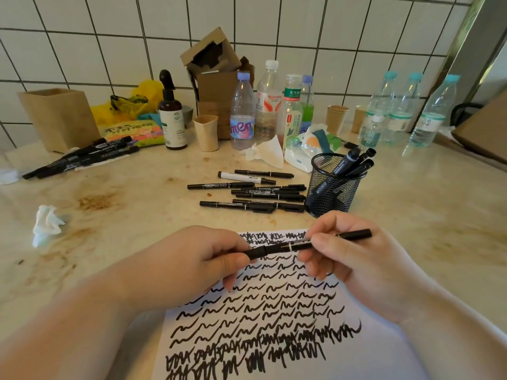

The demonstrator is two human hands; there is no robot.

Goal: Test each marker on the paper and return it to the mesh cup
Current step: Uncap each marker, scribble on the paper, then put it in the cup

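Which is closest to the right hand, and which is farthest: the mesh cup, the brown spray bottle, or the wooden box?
From the right hand:
1. Mesh cup, just beyond the hand, slightly left.
2. Brown spray bottle, far back on the left.
3. Wooden box, farthest, at the back-left by the wall.

A white tiled wall [315, 37] with dark grout lines runs across the far side. At the far right a metal frame [477, 45] rises at a slant beside the tiles. Below the wall lies a pale beige stone counter [131, 187], marked with brown stains, heaviest at the left and near right. The light is soft and even, with only faint shadows on the counter.
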